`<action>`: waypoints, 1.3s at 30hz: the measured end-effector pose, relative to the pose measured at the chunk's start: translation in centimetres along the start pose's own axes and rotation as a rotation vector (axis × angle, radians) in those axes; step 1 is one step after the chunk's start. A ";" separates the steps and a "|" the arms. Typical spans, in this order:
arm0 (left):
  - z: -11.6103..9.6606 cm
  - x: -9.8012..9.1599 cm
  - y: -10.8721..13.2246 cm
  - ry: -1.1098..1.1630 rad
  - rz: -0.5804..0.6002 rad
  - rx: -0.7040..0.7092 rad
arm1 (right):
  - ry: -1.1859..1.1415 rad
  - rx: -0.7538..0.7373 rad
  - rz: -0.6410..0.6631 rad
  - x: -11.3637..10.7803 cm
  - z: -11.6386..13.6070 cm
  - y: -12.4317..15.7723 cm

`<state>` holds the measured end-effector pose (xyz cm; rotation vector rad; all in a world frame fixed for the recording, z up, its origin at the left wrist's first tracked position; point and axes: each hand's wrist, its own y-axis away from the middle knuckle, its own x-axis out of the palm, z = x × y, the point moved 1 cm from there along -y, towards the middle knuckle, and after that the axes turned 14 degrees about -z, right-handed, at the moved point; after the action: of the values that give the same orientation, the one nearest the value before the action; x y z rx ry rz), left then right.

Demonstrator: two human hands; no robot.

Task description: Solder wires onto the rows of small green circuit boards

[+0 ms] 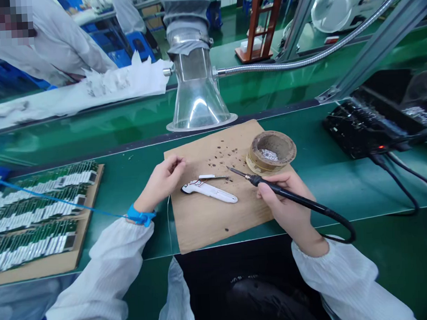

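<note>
My right hand grips a soldering iron, its tip pointing left over a brown board. On that board lies a white handle-shaped plastic housing with thin wires at its left end. A small narrow white part rests just behind it. My left hand is by the board's left edge, thumb and fingers pinched together; whatever they may hold is too small to make out. A blue wrist strap circles that wrist. Beside the iron's tip stands a round brown pot with silvery bits inside.
A clear fume hood hangs behind the board. At the left, rows of green circuit boards stand on a tray. A black station with a red light and cables sits at the right. Across the bench is another person.
</note>
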<state>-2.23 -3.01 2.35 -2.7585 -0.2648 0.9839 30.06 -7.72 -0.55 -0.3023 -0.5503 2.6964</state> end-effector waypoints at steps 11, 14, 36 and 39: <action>-1.4 2.9 -3.2 -0.030 0.327 0.351 | -0.075 -0.080 -0.110 1.2 -0.3 -0.3; -2.0 2.7 -3.3 0.055 0.447 0.414 | -0.063 -0.066 -0.087 1.2 -0.3 -0.3; -2.6 2.7 -2.4 -0.015 0.578 0.263 | -0.084 -0.002 0.028 0.8 -1.4 0.2; -2.7 2.9 -2.3 -0.034 0.579 0.258 | -0.027 -0.031 0.036 0.8 -1.0 0.1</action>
<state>1.43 -0.49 3.22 -2.6157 0.6466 1.0882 29.58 -7.10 -1.63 -0.2873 -0.6007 2.7319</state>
